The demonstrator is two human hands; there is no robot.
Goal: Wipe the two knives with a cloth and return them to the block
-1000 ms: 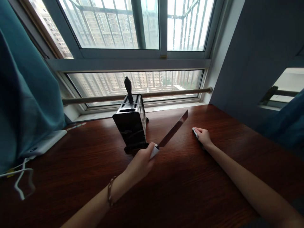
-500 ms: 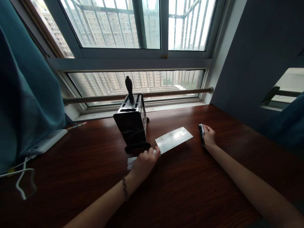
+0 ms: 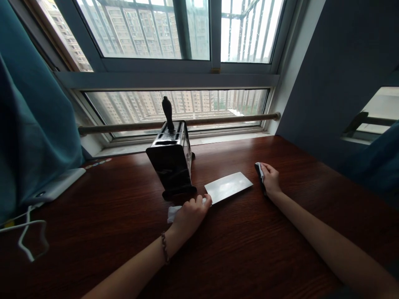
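Observation:
My left hand (image 3: 190,211) is closed at the near left end of a cleaver with a broad, shiny rectangular blade (image 3: 229,187). White crumpled tissue (image 3: 173,213) sticks out on both sides of this fist, and the handle is hidden. The blade points right, low over the table. Beyond its far end, my right hand (image 3: 270,178) pinches a slim black object (image 3: 259,176) together with a piece of white tissue (image 3: 261,170). A small gap separates that object from the blade; its kind I cannot make out.
A black knife block (image 3: 171,166) stands behind my left hand, with one dark-handled knife (image 3: 167,114) upright in its top. At the left lie a white device (image 3: 59,185) and a white cable (image 3: 23,238) by a blue curtain (image 3: 40,120). A rail (image 3: 218,121) crosses below the window.
My right hand has moved slightly left with the black object, closer to the blade's end. The blade's far end has dipped a little. My left hand keeps its grip.

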